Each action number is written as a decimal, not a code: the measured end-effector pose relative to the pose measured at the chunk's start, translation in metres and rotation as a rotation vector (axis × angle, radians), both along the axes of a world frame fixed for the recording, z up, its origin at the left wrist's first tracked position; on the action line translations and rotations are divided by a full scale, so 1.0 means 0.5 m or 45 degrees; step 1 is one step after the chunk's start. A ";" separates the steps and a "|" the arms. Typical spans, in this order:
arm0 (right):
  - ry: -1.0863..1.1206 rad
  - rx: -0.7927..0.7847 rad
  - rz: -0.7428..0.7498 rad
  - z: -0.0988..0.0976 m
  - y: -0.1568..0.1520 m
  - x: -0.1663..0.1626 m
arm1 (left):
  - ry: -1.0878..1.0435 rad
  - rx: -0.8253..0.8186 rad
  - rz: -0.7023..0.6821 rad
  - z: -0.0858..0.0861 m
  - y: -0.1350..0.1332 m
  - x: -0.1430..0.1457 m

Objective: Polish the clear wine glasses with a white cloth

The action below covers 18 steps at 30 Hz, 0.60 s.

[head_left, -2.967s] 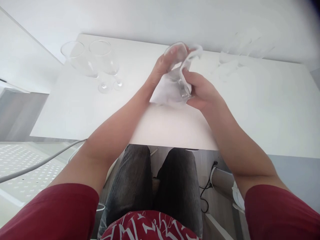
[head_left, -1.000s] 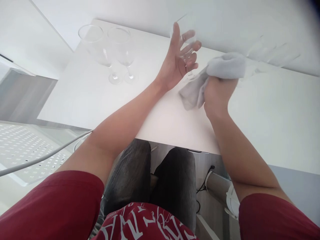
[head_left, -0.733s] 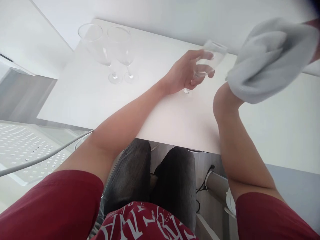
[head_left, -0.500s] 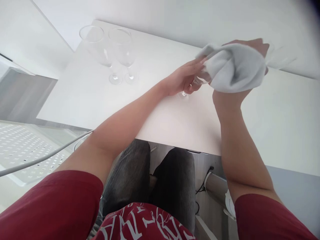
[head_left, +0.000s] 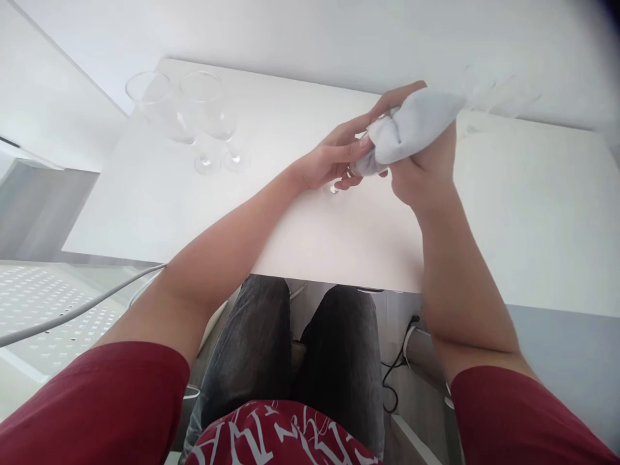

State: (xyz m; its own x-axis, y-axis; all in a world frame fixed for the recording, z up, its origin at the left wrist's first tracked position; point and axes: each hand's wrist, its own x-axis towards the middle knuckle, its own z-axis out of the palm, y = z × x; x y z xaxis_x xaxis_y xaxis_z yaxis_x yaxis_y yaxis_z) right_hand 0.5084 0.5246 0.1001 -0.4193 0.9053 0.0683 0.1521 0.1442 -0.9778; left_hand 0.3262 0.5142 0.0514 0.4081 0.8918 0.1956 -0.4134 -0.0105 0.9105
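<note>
The right hand [head_left: 420,169] squeezes a white cloth [head_left: 407,126] – the left hand [head_left: 334,160] grips a small glass [head_left: 352,173] under it, above the bench [head_left: 159,200].

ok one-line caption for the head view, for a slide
Both hands, left and right, work a white cloth over a glass above the white table.

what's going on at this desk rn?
A seated person is working a white cloth over a clear glass above the white table. The right hand grips the bunched cloth; the left hand holds the glass, which the cloth mostly hides. Two stemmed glasses stand upright at the table's far left, and more faint glassware sits at the far right.
</note>
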 end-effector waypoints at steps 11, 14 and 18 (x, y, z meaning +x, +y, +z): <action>-0.348 1.417 -0.409 -0.037 -0.005 -0.044 | -0.123 -0.187 -0.002 -0.022 0.018 -0.023; -0.270 1.782 -0.562 -0.052 0.007 -0.046 | -0.107 -0.012 -0.005 -0.013 0.011 -0.019; 0.192 1.851 -0.911 -0.045 0.019 -0.030 | -0.059 0.145 -0.012 0.003 0.006 -0.028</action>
